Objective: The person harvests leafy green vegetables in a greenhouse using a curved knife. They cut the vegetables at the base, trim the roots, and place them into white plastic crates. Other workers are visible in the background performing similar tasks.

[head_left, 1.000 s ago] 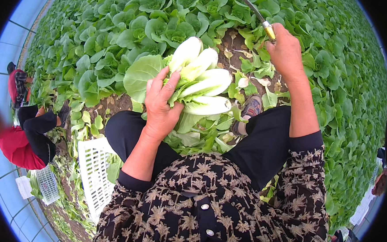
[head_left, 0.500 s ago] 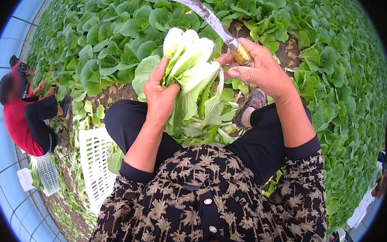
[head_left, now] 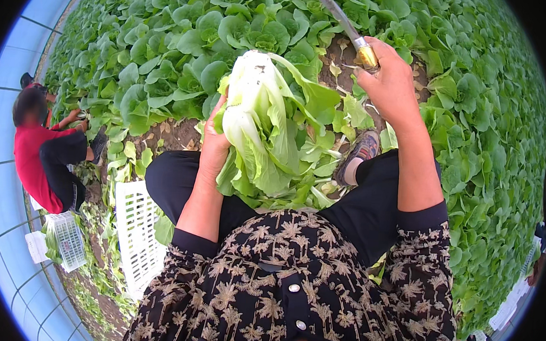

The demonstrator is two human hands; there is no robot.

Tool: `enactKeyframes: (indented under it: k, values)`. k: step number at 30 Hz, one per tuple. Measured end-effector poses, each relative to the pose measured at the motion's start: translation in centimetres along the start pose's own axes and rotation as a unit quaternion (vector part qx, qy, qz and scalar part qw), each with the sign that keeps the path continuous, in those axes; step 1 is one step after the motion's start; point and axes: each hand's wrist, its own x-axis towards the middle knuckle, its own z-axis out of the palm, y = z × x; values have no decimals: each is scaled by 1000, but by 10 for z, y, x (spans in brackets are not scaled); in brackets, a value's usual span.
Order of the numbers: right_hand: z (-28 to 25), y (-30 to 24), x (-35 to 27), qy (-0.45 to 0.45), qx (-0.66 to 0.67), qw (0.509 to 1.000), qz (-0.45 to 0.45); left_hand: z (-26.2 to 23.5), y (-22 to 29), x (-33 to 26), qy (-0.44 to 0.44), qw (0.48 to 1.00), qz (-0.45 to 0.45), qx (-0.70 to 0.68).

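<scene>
The left hand (head_left: 215,143) grips a white-based, pale-green leafy vegetable bundle (head_left: 257,129), some fingers hidden behind it; the right hand (head_left: 391,81) has its fingers closed around the yellow handle of a curved steel-bladed knife (head_left: 345,27), apart from the bundle. The step appears to be trimming; a further cut would call for a steady left hold and the blade clear of fingers. The bundle is between the dark-trousered knees (head_left: 171,180), its long axis running roughly away from the body, white base pointing outward, leaves drooping toward the person.
</scene>
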Motion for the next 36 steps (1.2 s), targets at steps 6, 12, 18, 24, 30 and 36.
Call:
enactKeyframes:
  k: [6,12,18,24,30,36]
  values:
    - [9,-30,4,-95,375,908,163,-9,3,-1,-73,997,1,8]
    - [64,-70,-27,-62,483,838,246,29,14,-19,-123,978,-74,-151]
    - [98,-91,-36,-37,489,843,221,-18,1,-25,-106,933,65,338]
    - [88,-123,-9,-113,452,863,196,-26,29,-38,-108,977,141,118]
    - [69,-162,32,-122,222,967,-39,-57,58,-56,-45,963,210,164]
    - [75,-219,65,-2,-70,977,-202,-122,139,-77,124,821,334,446]
